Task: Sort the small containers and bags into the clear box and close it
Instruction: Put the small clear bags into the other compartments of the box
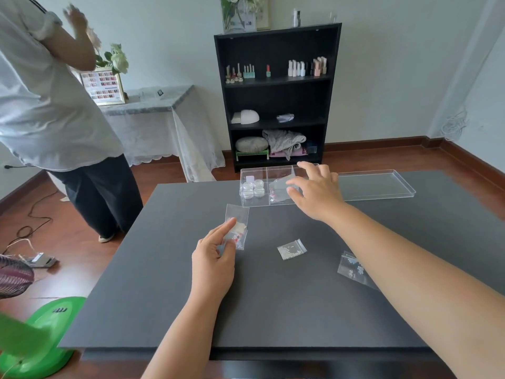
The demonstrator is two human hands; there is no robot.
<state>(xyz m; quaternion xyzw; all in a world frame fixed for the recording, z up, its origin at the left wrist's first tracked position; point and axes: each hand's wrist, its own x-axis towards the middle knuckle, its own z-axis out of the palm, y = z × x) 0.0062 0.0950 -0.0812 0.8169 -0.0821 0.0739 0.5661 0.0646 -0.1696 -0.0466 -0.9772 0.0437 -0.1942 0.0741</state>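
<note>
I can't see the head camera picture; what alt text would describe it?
A person's right hand reaches over an open clear plastic compartment box on a dark grey table, while the left hand holds a small clear bag. Small round clear jars fill the box's left section; its flat clear lid lies alongside and two more bags lie loose.

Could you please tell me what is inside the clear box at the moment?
In the clear box, the left compartment holds small round jars; the middle one holds a clear bag. The right hand covers the rest.
</note>
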